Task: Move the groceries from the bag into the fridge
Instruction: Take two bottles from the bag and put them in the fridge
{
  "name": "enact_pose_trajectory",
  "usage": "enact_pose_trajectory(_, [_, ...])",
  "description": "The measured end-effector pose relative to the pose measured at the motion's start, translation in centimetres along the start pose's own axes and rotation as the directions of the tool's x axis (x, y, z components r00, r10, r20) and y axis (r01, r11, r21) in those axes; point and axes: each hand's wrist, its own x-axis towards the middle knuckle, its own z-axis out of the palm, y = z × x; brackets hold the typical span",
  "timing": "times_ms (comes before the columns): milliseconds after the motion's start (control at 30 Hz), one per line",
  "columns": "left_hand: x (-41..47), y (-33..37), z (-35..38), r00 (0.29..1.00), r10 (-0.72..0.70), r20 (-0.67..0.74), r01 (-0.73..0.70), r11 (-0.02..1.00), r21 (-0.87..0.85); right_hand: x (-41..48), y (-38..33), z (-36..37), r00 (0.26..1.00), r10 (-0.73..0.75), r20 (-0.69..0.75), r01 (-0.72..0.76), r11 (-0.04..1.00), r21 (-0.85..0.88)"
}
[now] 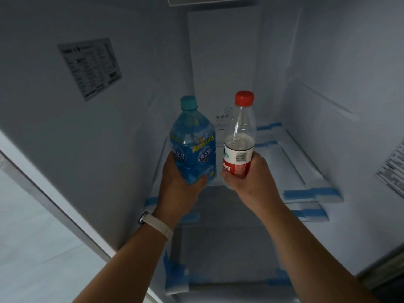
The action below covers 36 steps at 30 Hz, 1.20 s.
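Both my arms reach into the open fridge (pixel 229 62). My left hand (pixel 177 184) grips the lower part of a blue drink bottle (pixel 193 147) with a teal cap, held upright. My right hand (pixel 247 178) grips a clear water bottle (pixel 239 145) with a red cap and red label, also upright. The two bottles are side by side, close together, above a glass shelf (pixel 218 204). No bag is in view.
The fridge walls are white, with a sticker (pixel 90 67) on the left wall and another label (pixel 393 169) on the right. White foam pieces held by blue tape (pixel 312 192) sit on the shelf edges. A lower shelf (pixel 223 259) lies below my forearms.
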Motion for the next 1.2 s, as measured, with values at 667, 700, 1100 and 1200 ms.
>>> enact_pose_trajectory(667, [9.4, -4.1, 4.0, 0.987, -0.064, -0.150, 0.086, 0.986, 0.142, 9.4, 0.0, 1.6, 0.978, 0.073, 0.196, -0.115, 0.970, 0.213])
enact_pose_trajectory(700, [9.9, -4.2, 4.1, 0.986, -0.078, -0.150, 0.098, 0.986, 0.137, 10.0, 0.3, 1.8, 0.975, 0.075, 0.210, -0.121, 0.969, 0.216])
enact_pose_trajectory(1100, [13.7, -4.9, 5.8, 0.966, -0.131, -0.224, 0.172, 0.969, 0.174, 15.8, 1.7, 3.5, 0.976, 0.048, 0.212, -0.084, 0.983, 0.166])
enact_pose_trajectory(1200, [13.9, -4.9, 6.0, 0.960, -0.143, -0.239, 0.189, 0.965, 0.181, 16.3, 1.7, 3.7, 0.975, 0.056, 0.215, -0.096, 0.979, 0.182])
